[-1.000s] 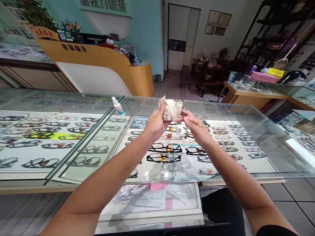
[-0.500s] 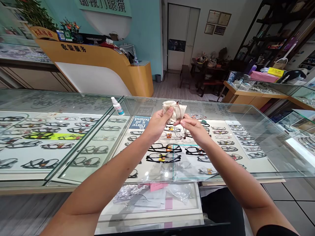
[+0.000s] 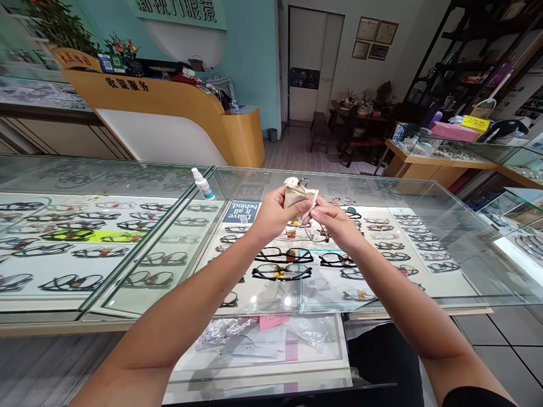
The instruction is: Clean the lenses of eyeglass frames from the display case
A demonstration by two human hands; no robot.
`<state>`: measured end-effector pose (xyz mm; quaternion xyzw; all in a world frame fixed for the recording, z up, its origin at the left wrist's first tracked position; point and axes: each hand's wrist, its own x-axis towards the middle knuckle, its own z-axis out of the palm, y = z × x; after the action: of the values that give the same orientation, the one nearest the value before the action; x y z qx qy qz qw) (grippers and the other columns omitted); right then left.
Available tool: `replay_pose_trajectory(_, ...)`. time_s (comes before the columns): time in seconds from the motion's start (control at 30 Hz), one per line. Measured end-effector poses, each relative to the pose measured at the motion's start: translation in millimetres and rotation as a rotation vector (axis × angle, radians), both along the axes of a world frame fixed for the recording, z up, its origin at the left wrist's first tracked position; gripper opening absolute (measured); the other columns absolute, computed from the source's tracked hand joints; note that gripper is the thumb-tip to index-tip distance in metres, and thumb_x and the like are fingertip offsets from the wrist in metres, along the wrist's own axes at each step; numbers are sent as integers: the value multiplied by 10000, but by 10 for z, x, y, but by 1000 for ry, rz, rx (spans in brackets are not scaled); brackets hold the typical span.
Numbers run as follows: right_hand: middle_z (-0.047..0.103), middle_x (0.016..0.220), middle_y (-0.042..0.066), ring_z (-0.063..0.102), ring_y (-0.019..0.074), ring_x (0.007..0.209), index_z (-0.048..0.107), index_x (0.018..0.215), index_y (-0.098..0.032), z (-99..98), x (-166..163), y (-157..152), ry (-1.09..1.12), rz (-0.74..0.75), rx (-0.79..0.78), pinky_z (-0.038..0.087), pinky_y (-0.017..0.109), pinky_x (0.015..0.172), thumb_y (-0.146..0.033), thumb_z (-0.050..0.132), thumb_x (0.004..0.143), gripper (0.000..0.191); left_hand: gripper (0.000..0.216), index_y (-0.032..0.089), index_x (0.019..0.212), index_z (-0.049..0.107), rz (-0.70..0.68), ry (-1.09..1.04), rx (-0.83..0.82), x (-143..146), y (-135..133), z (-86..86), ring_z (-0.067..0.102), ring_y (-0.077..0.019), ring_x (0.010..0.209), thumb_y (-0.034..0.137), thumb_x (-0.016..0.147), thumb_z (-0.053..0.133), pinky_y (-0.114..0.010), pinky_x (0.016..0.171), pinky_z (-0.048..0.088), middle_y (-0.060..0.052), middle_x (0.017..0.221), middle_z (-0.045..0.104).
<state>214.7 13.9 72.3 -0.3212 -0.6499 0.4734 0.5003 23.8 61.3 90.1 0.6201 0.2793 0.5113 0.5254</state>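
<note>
The left hand (image 3: 274, 213) grips a cloth (image 3: 300, 199) against the glasses (image 3: 304, 182); the right hand (image 3: 335, 223) pinches their thin frame. Both are above the glass counter (image 3: 487, 263), towards its far edge. Uneven squeezing could bend the frame; a loose pinch could drop it.

Hands: 2 (1 left hand (image 3: 274, 216), 1 right hand (image 3: 338, 224))
Cream cloth (image 3: 298, 196): 1
Held spectacles (image 3: 306, 182): 1 pair, partly hidden
Displayed spectacles (image 3: 282, 272): dozens; overlaps and reflections bar an exact count
Spray bottle (image 3: 203, 185): 1
Blue lettered card (image 3: 241, 212): 1
Wall frames (image 3: 368, 29): 4
QR cards (image 3: 106, 62): 2
Floor bin (image 3: 272, 135): 1
Yellow box (image 3: 475, 124): 1
Pink package (image 3: 455, 132): 1
Open drawer (image 3: 314, 371): 1
Orange-fronted counter (image 3: 246, 138): 1
</note>
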Motion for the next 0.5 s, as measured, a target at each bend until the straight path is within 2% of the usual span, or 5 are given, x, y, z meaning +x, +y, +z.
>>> replay_pose_trajectory(0.13, 652, 1274, 85, 600, 323, 1347, 908, 888, -276, 14, -12, -2, -61, 0, 15, 380, 521, 1301, -762, 789, 960, 505, 715, 189, 734, 652, 101, -5, 76, 19, 8, -25, 463, -125, 621, 863, 773, 888, -294, 608, 378, 5, 662, 587)
replay_pose_trajectory(0.23, 651, 1273, 86, 602, 327, 1350, 908, 879, -275, 26, 22, 20, -43, 1, 12, 376, 525, 1300, -733, 791, 971, 482, 742, 208, 667, 612, 25, 44, 101, -48, 87, -1, 379, -129, 581, 904, 819, 817, -319, 583, 319, 10, 600, 506)
replay_pose_trajectory(0.3, 662, 1308, 88, 600, 335, 1378, 908, 866, -277, 36, 60, 42, -12, 4, 4, 375, 519, 1300, -690, 801, 979, 442, 701, 210, 713, 667, -77, 78, 81, -110, 141, 33, 381, -138, 577, 881, 803, 849, -331, 586, 313, 2, 611, 527)
replay_pose_trajectory(0.37, 668, 1306, 89, 601, 339, 1378, 910, 857, -278, 38, 89, 64, 9, 0, -13, 373, 519, 1304, -667, 816, 970, 416, 637, 201, 810, 729, -152, 97, 52, -152, 164, 66, 444, -150, 600, 809, 777, 917, -331, 601, 342, -18, 675, 608)
replay_pose_trajectory(0.5, 665, 1263, 83, 594, 326, 1368, 908, 836, -287, 3, 72, 84, 67, 21, -33, 373, 492, 1304, -645, 844, 947, 380, 604, 193, 974, 743, -168, 84, 31, -117, 92, 71, 588, -175, 681, 633, 687, 1042, -304, 642, 440, -27, 776, 713)
